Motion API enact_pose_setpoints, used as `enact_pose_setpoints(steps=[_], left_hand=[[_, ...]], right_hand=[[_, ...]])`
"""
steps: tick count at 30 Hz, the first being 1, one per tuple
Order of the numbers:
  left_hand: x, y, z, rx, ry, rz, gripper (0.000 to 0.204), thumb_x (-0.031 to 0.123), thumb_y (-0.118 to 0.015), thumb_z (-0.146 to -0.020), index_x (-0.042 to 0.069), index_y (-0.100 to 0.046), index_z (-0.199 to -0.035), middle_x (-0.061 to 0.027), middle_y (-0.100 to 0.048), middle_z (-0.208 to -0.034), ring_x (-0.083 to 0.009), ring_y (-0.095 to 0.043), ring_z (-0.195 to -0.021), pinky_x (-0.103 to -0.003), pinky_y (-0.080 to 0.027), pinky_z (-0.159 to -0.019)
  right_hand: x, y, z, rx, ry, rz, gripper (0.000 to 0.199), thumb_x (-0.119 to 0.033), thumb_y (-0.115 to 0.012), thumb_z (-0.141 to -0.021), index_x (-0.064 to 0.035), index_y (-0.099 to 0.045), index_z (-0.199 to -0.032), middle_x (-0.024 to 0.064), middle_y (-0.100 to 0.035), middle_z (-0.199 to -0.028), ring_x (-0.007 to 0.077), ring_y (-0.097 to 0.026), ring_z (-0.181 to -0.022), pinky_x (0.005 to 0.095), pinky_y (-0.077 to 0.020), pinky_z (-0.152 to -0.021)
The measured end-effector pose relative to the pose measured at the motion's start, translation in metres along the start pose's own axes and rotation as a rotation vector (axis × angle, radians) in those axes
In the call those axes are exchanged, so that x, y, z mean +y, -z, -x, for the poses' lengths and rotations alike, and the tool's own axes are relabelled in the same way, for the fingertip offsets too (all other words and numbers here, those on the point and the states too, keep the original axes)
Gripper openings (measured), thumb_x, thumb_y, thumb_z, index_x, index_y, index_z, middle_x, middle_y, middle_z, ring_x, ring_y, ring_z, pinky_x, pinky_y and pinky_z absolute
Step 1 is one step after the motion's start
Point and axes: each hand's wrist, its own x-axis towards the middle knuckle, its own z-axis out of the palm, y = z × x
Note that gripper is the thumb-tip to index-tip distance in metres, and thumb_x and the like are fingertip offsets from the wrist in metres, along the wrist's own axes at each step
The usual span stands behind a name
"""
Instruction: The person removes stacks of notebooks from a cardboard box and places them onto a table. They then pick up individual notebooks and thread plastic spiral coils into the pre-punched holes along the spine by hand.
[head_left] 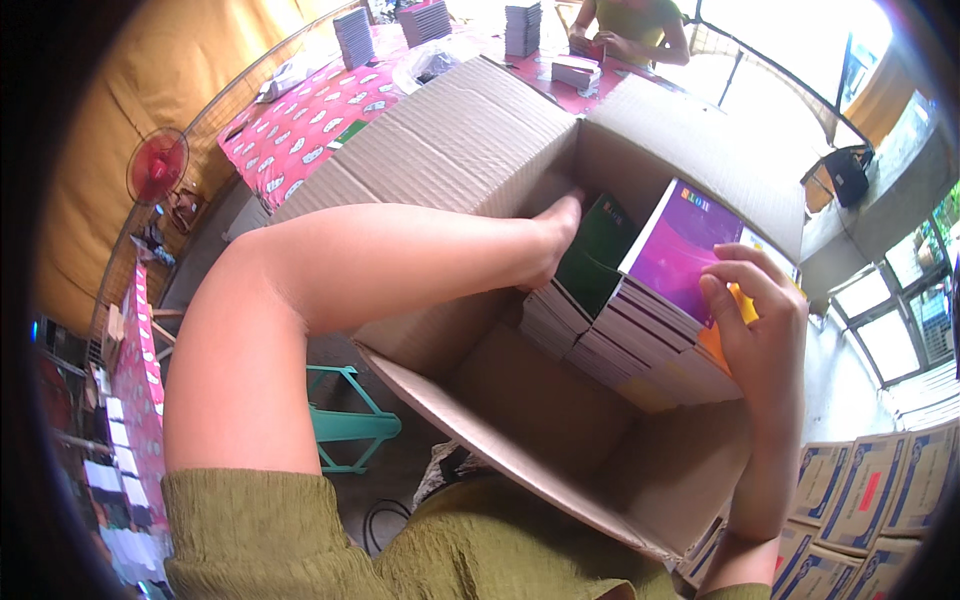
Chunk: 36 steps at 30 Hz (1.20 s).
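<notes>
A large cardboard box (470, 130) stands in front of me with its flaps up, and stacks of notebooks fill its far side. My left hand (555, 235) reaches in over the left wall, beside a stack topped by a dark green notebook (598, 262); its fingers are mostly hidden. To the right, a taller stack carries a purple notebook (680, 245) on top. My right hand (760, 315) rests at that stack's right edge, fingers bent and apart, fingertips at the purple cover. An orange cover (713, 345) shows partly beneath this hand.
Behind the box, a table with a pink patterned cloth (300, 130) bears notebook stacks (354, 38); another person (640, 30) handles something there. A green stool (350, 425) stands left of the box. Closed cartons (865, 490) are piled at the lower right. A red fan (157, 167) stands far left.
</notes>
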Motion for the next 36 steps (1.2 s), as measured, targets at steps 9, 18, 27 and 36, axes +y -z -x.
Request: enact_pose_setpoints(steps=[9,18,27,36], left_hand=[[-0.003,0.030,-0.056,-0.070,0.200,-0.322,0.038,0.027,-0.037,-0.099,0.002,-0.061,-0.112,-0.0128,-0.064,-0.116,-0.0276,-0.061,-0.108,-0.053,-0.046,-0.091],[0.003,0.006,-0.020,0.041,0.104,-0.426,0.034,0.021,-0.040,-0.097,0.000,-0.062,-0.111,-0.0168,-0.067,-0.111,-0.0252,-0.066,-0.101,-0.047,-0.052,-0.089],[-0.003,0.021,-0.048,-0.017,0.115,-0.410,0.031,0.021,-0.042,-0.098,0.002,-0.064,-0.109,-0.0154,-0.067,-0.112,-0.0216,-0.066,-0.100,-0.045,-0.054,-0.087],[-0.001,0.011,-0.016,0.031,0.092,-0.456,0.025,0.015,-0.049,-0.095,0.001,-0.063,-0.111,-0.0134,-0.067,-0.113,-0.0219,-0.065,-0.102,-0.042,-0.053,-0.087]], right_hand=[[0.003,-0.003,0.003,0.018,0.010,-0.056,0.014,-0.010,-0.067,-0.083,0.0030,-0.069,-0.087,0.0160,-0.068,-0.097,0.0302,-0.067,-0.086,0.0354,-0.0514,-0.079],[0.013,-0.002,0.004,0.041,-0.069,-0.090,0.012,-0.009,-0.068,-0.083,0.0027,-0.068,-0.087,0.0124,-0.069,-0.096,0.0258,-0.067,-0.084,0.0324,-0.0513,-0.077],[0.014,-0.003,0.004,0.031,-0.081,-0.131,0.012,-0.008,-0.068,-0.082,0.0036,-0.068,-0.086,0.0138,-0.067,-0.093,0.0278,-0.065,-0.082,0.0351,-0.0508,-0.076],[0.013,-0.001,0.002,0.027,-0.085,-0.129,0.014,-0.010,-0.068,-0.082,0.0026,-0.068,-0.087,0.0149,-0.067,-0.092,0.0299,-0.065,-0.080,0.0363,-0.0513,-0.074]])
